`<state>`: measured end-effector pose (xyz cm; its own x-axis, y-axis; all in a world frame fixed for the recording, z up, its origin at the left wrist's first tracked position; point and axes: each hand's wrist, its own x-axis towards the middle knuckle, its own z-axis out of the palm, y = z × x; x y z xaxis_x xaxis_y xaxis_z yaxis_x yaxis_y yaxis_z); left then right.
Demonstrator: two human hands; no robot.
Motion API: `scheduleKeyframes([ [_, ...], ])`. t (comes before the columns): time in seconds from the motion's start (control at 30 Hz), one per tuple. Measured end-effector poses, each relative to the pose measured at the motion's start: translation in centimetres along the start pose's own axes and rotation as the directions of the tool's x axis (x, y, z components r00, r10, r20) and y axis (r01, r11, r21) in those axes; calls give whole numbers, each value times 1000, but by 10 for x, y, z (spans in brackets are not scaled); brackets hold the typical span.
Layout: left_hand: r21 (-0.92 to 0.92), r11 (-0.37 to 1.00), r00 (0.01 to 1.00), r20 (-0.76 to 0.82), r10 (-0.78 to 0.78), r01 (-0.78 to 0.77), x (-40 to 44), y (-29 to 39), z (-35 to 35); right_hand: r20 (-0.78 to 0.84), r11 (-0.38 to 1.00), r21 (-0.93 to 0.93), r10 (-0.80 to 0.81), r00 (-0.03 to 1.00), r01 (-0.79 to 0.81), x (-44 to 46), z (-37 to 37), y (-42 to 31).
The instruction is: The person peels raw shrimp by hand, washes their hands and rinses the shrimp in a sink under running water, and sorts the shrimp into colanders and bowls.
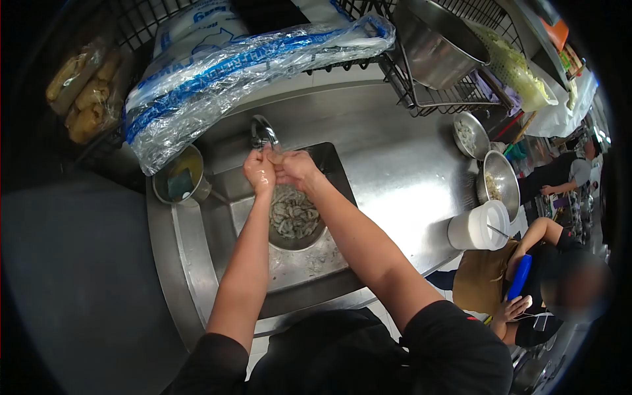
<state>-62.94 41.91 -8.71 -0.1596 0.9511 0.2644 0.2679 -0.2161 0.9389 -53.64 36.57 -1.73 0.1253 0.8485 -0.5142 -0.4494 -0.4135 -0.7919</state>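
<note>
My left hand (259, 172), wet and closed, is under the faucet (264, 128) with its fingers curled in. Against it, my right hand (295, 167) is closed too, its fingers bent toward the left one. Whatever may be between the fingers is hidden or too small to make out. Just below both hands, a metal bowl (297, 248) full of raw grey shrimp (293, 212) stands in the steel sink (289, 278). My forearms cover part of the bowl's sides.
A pot with a sponge (179, 185) stands left of the sink. On the right counter are two metal bowls (471, 134) with food and a white tub (475, 228). Plastic-wrapped bags (250, 72) and a steel pot (438, 49) sit on the rack above. A person (526, 283) holds something blue nearby.
</note>
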Motion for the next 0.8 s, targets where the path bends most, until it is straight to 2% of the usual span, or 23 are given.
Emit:
scheduleKeyframes([
  [0.13,-104,988,990,99,-104,114,7,10,-2,54,993,110,-46,997,40,13,-7,9],
  [0.17,-387,794,875,325,-359,469,7,15,-4,76,990,139,-40,996,30,17,-9,12],
  [0.2,-518,411,661,591,-462,750,7,20,-3,99,986,166,-37,994,20,17,-9,10],
  [0.23,-520,413,665,589,-460,747,3,25,-2,103,986,165,-39,994,22,18,-7,10],
  [0.3,-364,657,685,650,-328,660,-8,27,-1,-149,998,-14,-66,987,64,19,-4,13],
  [0.33,-371,706,741,589,-323,603,-10,21,3,-146,998,-12,-62,987,61,19,-3,15],
  [0.37,-370,706,741,586,-327,604,-12,16,3,-150,984,-140,-132,980,111,20,-5,16],
  [0.4,-245,856,828,471,-306,455,-14,12,3,-145,950,-267,-203,968,159,21,-7,15],
  [0.43,-87,951,900,358,-247,296,-16,10,2,-143,950,-271,-202,969,158,23,-9,13],
  [0.47,67,965,904,336,-263,255,-15,4,1,-196,845,-474,-374,907,246,27,-11,7],
  [0.5,63,964,905,335,-263,257,-16,-3,1,-207,693,-659,-542,814,293,31,-13,1],
  [0.53,-73,894,828,415,-376,442,-18,-6,-1,-206,691,-661,-542,815,293,25,-11,-14],
  [0.57,-187,769,731,508,-457,611,-20,-10,-3,-95,799,-523,-401,911,297,20,-10,-31],
  [0.6,-188,770,731,507,-456,610,-21,-2,-5,45,890,-376,-262,964,259,8,-3,-48],
  [0.63,-176,833,760,539,-364,524,-24,15,-7,47,889,-376,-262,964,260,-8,8,-63],
  [0.67,-166,887,775,571,-270,431,-26,24,-10,112,839,-512,-148,983,184,-27,22,-79],
  [0.7,-165,887,775,571,-270,430,-24,21,-10,157,758,-641,-25,987,121,-35,31,-86],
  [0.73,-188,787,677,646,-351,587,-19,15,-9,227,706,-681,-54,973,198,-21,29,-78],
  [0.77,-193,661,562,720,-406,725,-15,9,-8,227,703,-682,-59,972,202,-7,26,-73],
  [0.8,-196,662,564,721,-402,723,-14,7,-7,221,687,-692,-90,971,222,0,25,-73],
])
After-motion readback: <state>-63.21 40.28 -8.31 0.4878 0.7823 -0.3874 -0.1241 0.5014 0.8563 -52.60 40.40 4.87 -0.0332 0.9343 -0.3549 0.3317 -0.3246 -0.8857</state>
